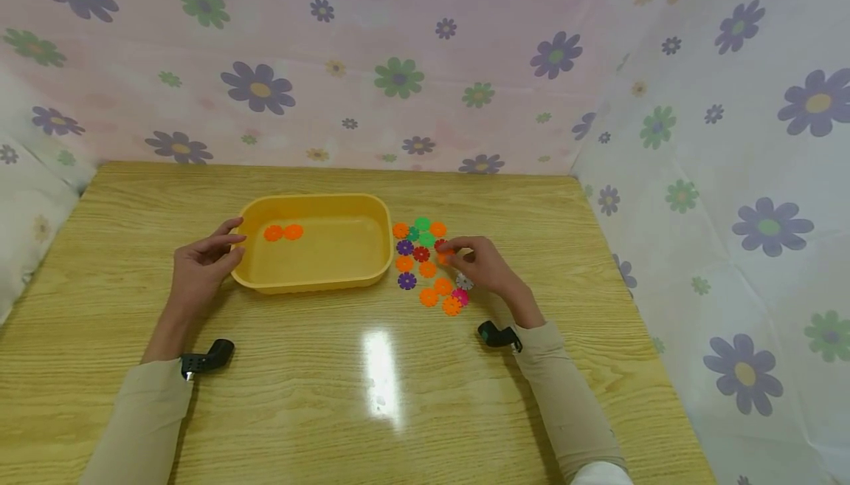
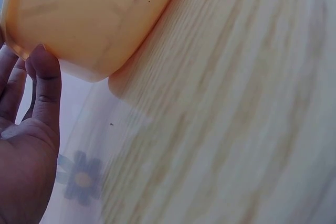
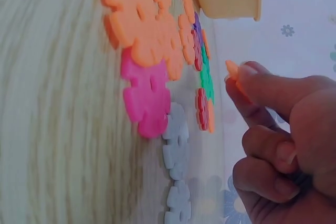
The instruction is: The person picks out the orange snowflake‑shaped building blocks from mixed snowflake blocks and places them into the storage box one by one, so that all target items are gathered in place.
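Observation:
In the head view, my left hand point(image 1: 206, 260) is at the left end of a yellow plastic tub point(image 1: 312, 286), fingertips at its rim. The left wrist view shows the thumb of that hand point(image 2: 31, 145) extended against the tub's outer wall point(image 2: 100, 19). Two orange flower-shaped discs point(image 1: 293, 232) lie inside the tub. My right hand point(image 1: 488, 267) pinches an orange flower-shaped disc point(image 3: 231, 70) between thumb and forefinger, raised above the loose pieces. Below and around it lie orange, purple, red, green, white and pink discs point(image 3: 147, 98).
The loose discs are spread on the wooden table point(image 1: 299, 396) just right of the tub, some overlapping. Flower-printed cloth point(image 1: 398, 123) stands behind the table and along its right side. A black wrist camera point(image 1: 498, 335) sits on each forearm.

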`<state>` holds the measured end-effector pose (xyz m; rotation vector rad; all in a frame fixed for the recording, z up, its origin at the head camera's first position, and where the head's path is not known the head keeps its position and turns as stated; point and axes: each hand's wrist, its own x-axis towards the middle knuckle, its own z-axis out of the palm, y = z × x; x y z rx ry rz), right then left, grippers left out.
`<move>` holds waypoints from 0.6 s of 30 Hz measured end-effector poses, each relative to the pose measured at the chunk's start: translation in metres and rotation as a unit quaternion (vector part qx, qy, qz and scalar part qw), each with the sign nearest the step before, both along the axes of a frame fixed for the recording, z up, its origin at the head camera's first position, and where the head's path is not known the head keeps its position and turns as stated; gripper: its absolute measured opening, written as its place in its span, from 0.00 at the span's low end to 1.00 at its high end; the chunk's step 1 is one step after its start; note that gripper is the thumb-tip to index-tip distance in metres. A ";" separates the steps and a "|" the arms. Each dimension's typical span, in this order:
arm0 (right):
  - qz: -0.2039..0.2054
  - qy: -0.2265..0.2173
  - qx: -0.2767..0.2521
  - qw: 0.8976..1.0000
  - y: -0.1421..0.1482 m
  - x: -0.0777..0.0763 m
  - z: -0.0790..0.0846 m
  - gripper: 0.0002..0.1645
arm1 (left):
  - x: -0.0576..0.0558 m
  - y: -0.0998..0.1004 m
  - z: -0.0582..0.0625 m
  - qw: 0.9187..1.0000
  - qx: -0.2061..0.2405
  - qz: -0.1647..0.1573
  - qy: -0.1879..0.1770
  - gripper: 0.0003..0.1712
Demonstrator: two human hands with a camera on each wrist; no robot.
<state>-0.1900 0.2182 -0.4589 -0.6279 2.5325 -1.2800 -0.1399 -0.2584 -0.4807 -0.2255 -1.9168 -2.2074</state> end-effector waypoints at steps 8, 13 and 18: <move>0.016 -0.019 -0.048 0.999 -0.004 0.004 -0.001 0.16 | -0.001 0.000 -0.002 1.000 0.006 0.001 0.002 0.11; 0.013 -0.027 -0.075 0.997 -0.007 0.004 -0.003 0.16 | -0.001 -0.001 -0.003 1.000 0.007 0.000 0.001 0.12; 0.009 -0.039 -0.123 0.992 -0.010 0.006 -0.006 0.15 | -0.002 -0.001 -0.003 1.000 0.005 0.002 -0.005 0.12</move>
